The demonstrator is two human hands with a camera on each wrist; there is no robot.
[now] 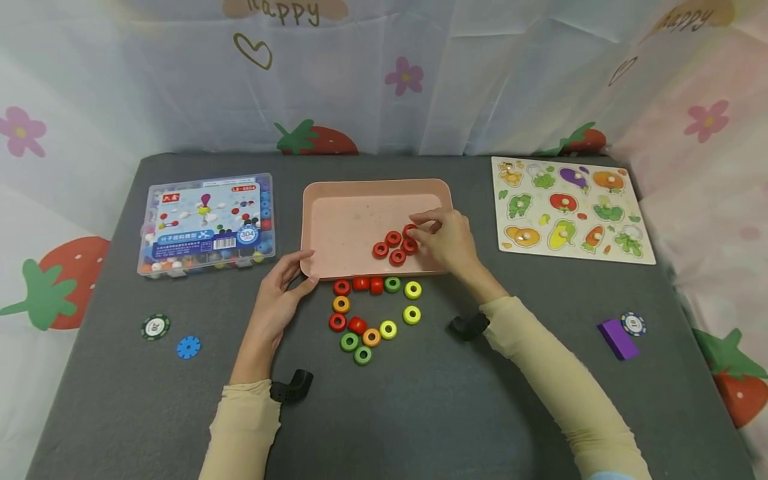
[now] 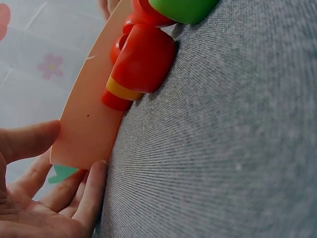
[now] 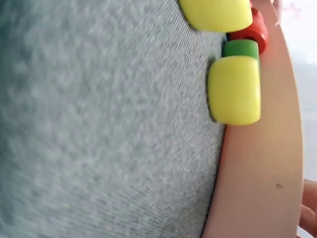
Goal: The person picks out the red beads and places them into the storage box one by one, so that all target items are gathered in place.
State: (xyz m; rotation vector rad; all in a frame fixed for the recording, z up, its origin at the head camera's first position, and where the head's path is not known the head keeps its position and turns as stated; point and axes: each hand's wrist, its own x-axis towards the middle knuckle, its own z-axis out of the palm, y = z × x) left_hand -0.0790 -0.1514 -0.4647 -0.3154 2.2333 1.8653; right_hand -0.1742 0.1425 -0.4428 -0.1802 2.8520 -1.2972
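A pink tray (image 1: 348, 227) lies on the table, with several red ring-shaped beads (image 1: 393, 239) inside toward its right. My left hand (image 1: 279, 300) holds the tray's front left corner; in the left wrist view its thumb (image 2: 37, 139) and fingers (image 2: 91, 193) lie on either side of that corner. Over the tray's right side, my right hand (image 1: 447, 243) pinches a red bead (image 1: 410, 231) between thumb and index finger, partly hiding it. Only a bit of this hand's fingers (image 3: 309, 206) shows beyond the tray wall in the right wrist view.
In front of the tray lie several red, orange, green and yellow beads (image 1: 371, 337) in a loose ring. A bead box (image 1: 207, 227) stands left, a vegetable puzzle board (image 1: 573, 210) right. Chips (image 1: 155, 327) lie left; a purple block (image 1: 619, 339) and another chip (image 1: 633, 324) lie right.
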